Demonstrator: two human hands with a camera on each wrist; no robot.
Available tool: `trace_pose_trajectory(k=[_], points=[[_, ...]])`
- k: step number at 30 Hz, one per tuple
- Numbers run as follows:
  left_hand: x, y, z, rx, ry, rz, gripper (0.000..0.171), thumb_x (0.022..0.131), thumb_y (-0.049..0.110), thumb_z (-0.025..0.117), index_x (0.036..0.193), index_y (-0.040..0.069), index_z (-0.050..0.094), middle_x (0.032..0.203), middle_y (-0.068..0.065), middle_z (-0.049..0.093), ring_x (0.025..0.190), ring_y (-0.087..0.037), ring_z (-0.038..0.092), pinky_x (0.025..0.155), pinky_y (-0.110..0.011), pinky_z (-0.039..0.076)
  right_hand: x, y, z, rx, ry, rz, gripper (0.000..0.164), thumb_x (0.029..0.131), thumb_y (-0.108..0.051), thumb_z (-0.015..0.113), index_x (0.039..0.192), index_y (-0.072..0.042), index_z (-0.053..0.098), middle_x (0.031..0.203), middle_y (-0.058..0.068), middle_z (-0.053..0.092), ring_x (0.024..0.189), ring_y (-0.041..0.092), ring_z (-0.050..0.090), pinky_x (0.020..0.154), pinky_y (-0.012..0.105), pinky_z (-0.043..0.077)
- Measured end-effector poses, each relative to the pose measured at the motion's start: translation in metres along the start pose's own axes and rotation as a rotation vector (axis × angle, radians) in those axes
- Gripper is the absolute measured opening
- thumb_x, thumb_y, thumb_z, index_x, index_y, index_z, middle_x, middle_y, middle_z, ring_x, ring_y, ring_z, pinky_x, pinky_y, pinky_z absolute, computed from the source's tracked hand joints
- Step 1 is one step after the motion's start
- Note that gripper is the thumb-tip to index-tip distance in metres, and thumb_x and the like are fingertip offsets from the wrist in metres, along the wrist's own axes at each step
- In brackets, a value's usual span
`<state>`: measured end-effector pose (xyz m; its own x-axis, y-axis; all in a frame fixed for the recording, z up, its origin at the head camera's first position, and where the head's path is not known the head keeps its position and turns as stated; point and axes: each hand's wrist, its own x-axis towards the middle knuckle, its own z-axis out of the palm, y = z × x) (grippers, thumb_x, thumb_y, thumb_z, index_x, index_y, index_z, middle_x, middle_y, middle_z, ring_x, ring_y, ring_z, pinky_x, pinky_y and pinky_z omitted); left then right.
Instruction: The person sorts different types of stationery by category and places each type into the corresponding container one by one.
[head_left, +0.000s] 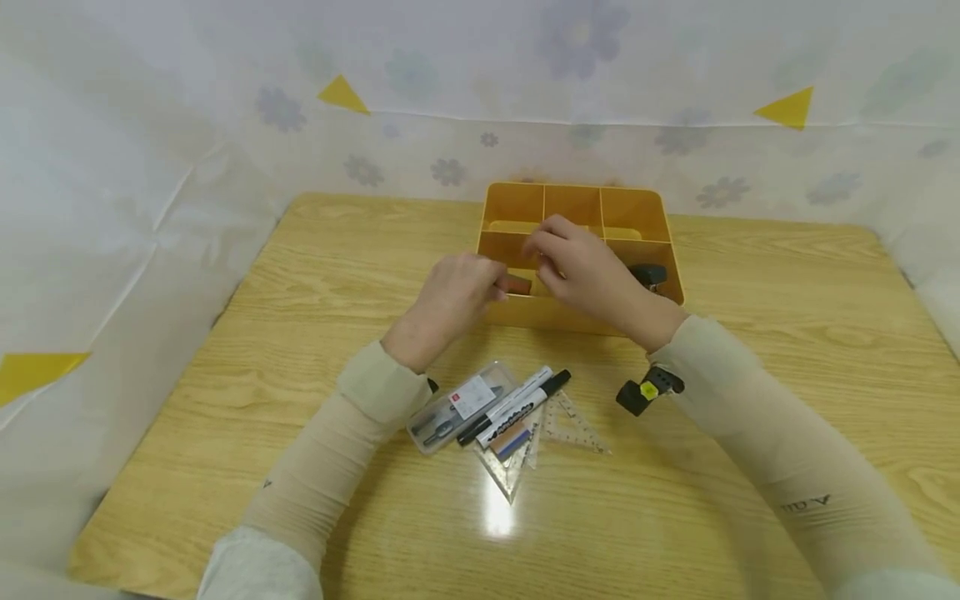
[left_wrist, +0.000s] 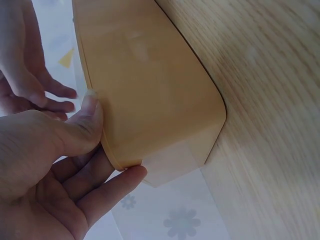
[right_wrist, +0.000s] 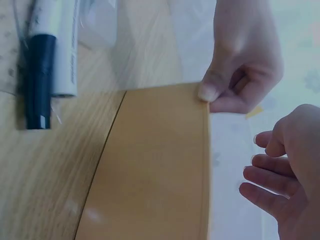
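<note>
A yellow divided storage box [head_left: 555, 317] stands toward the back of the table. My left hand [head_left: 453, 296] grips its near left corner; in the left wrist view the thumb lies on the outer wall and fingers curl over the rim. Over the wide front compartment hovers my right hand [head_left: 588, 271], fingers loosely bent and holding nothing. A small brown-orange block [head_left: 517, 285] lies in that compartment beside the left fingertips. At its right end sits a dark object [head_left: 648, 273], partly hidden by the right hand. Three smaller compartments line the back.
In front of the box lie a clear case with a compass [head_left: 442, 421], black-and-white markers [head_left: 525, 408], a brown and blue eraser [head_left: 510, 440] and transparent set squares [head_left: 573, 425]. Patterned white sheeting [head_left: 450, 150] hangs behind the table [head_left: 337, 275].
</note>
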<state>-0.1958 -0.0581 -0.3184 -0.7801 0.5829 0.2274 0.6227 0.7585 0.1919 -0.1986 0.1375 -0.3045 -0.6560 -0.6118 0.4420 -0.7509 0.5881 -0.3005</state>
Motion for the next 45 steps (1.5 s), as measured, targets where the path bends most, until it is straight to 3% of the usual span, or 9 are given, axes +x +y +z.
trace_pose_trajectory(k=[6,12,21,30,45], points=[[-0.001,0.000,-0.001,-0.001,-0.001,-0.012,0.008,0.084,0.020,0.067,0.084,0.012,0.067,0.080,0.000,0.066,0.065,-0.012,0.053,0.057,-0.027,0.046,-0.020,-0.016,-0.003,0.032,0.067,-0.111,0.017,0.086,0.000,0.049,0.099,-0.004,0.059,0.102,0.009,0.054,0.073,0.015,0.045,0.058,0.030,0.042],[-0.001,-0.001,-0.001,0.020,0.008,0.000,0.010,0.084,0.021,0.067,0.081,0.012,0.066,0.078,0.000,0.066,0.064,-0.012,0.053,0.055,-0.027,0.046,-0.045,-0.033,0.007,0.103,0.111,-0.203,0.020,0.082,0.003,0.049,0.098,-0.003,0.060,0.101,0.010,0.056,0.082,0.015,0.049,0.064,0.029,0.046],[0.000,-0.002,-0.003,0.023,-0.034,-0.021,0.012,0.086,0.023,0.065,0.083,0.011,0.066,0.080,0.000,0.066,0.067,-0.012,0.054,0.058,-0.026,0.047,-0.081,-0.065,0.035,0.176,0.066,-0.293,0.023,0.079,0.001,0.051,0.099,-0.005,0.060,0.099,0.006,0.056,0.091,0.014,0.051,0.078,0.026,0.048],[-0.001,-0.003,-0.003,0.010,-0.062,-0.040,0.013,0.087,0.025,0.063,0.085,0.012,0.066,0.082,0.000,0.066,0.069,-0.012,0.055,0.061,-0.026,0.048,-0.105,-0.085,0.061,0.159,-0.080,-0.285,0.025,0.079,-0.004,0.056,0.104,-0.009,0.059,0.101,0.003,0.053,0.094,0.013,0.049,0.082,0.027,0.046],[-0.001,-0.001,-0.004,-0.011,-0.056,-0.040,0.013,0.086,0.024,0.063,0.085,0.012,0.066,0.084,0.000,0.066,0.071,-0.012,0.055,0.064,-0.026,0.048,-0.112,-0.088,0.069,0.137,-0.118,-0.231,0.024,0.081,-0.010,0.062,0.104,-0.014,0.059,0.103,0.001,0.049,0.093,0.012,0.045,0.078,0.027,0.045]])
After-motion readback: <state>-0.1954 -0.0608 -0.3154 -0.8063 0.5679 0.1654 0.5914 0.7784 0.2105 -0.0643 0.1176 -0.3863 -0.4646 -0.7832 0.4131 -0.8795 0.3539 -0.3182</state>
